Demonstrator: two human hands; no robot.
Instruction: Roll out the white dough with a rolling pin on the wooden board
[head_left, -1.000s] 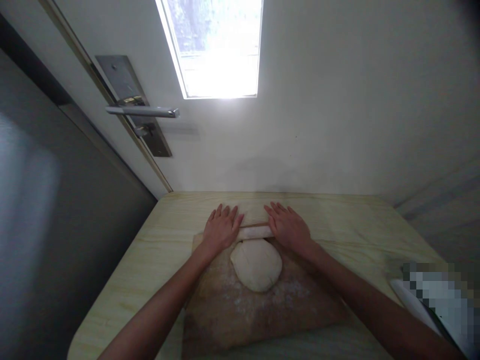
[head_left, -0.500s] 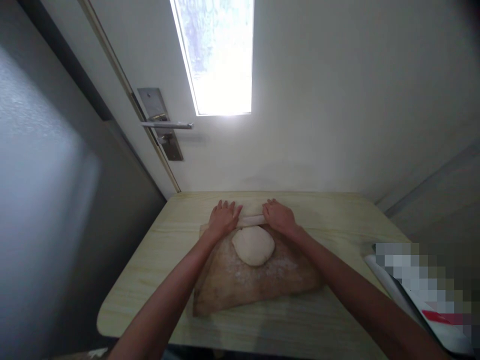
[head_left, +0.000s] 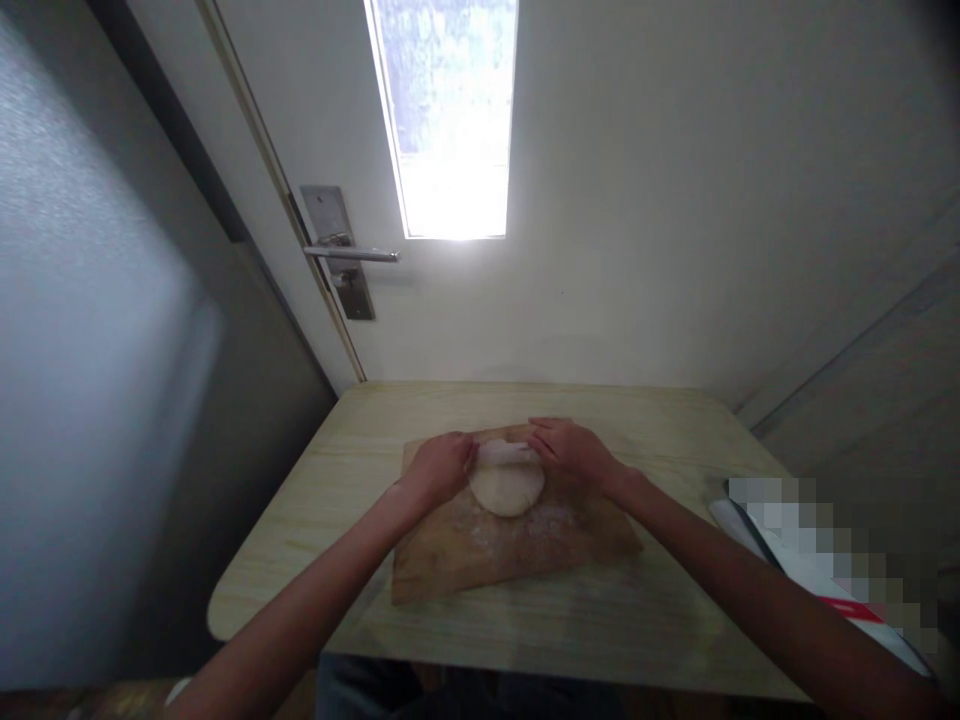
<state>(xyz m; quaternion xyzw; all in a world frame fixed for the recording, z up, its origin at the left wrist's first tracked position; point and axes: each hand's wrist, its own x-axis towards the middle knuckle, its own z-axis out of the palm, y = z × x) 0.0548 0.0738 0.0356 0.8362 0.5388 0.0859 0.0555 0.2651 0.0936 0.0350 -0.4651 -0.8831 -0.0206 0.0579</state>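
A pale, flattened round of dough (head_left: 507,494) lies on a floured wooden board (head_left: 442,575). Across its far edge runs a light rolling pin (head_left: 504,452), slightly blurred; only the middle stretch of it shows between my hands. My left hand (head_left: 444,465) is closed over the pin's left end, just beside the dough. At the other end, my right hand (head_left: 570,450) grips the pin with its fingers bent around it. Both hands hide the pin's ends. White flour is scattered on the board in front of the dough.
The board rests on a light wood-patterned table (head_left: 300,520). Behind it stands a pale door with a metal handle (head_left: 352,254) and a bright glass pane (head_left: 454,120). At the table's right side lies a white packet with a red stripe (head_left: 851,608), partly blurred out.
The rolling pin and both hands have come nearer, from beyond the dough onto its far edge. My left fingers, stretched out before, are now curled in. The view has shifted slightly.
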